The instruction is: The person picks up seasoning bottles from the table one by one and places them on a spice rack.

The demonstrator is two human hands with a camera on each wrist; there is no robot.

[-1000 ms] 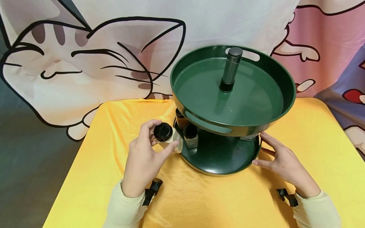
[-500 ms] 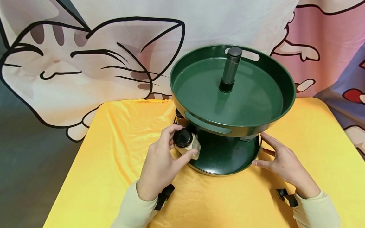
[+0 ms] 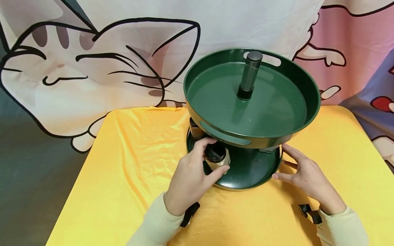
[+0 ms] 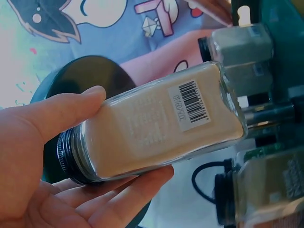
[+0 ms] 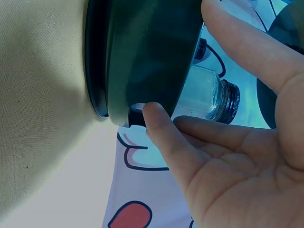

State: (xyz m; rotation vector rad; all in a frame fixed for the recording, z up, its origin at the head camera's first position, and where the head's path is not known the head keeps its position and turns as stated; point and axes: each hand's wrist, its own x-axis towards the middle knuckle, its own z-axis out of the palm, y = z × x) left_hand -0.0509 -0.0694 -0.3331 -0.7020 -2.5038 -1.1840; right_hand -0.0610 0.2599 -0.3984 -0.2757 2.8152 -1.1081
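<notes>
My left hand grips a square glass spice jar with a black screw lid, thumb on one side and fingers on the other. In the left wrist view the jar holds pale beige powder and carries a barcode label. It is over the left front of the green lower tray; whether its base touches the tray is hidden. On the right, my right hand has thumb and fingers spread along that tray's rim, touching it. The right wrist view shows these fingertips against the green edge.
A wider green upper tray with a central post overhangs the lower one. A brown-filled jar stands at left rear, and a clear jar near my right fingers. Yellow cloth covers the table; a printed curtain hangs behind.
My left hand has carried the jar rightward and slightly forward from beside the lower tray to over it, now hiding another black-lidded jar there. The right hand has stayed on the rim.
</notes>
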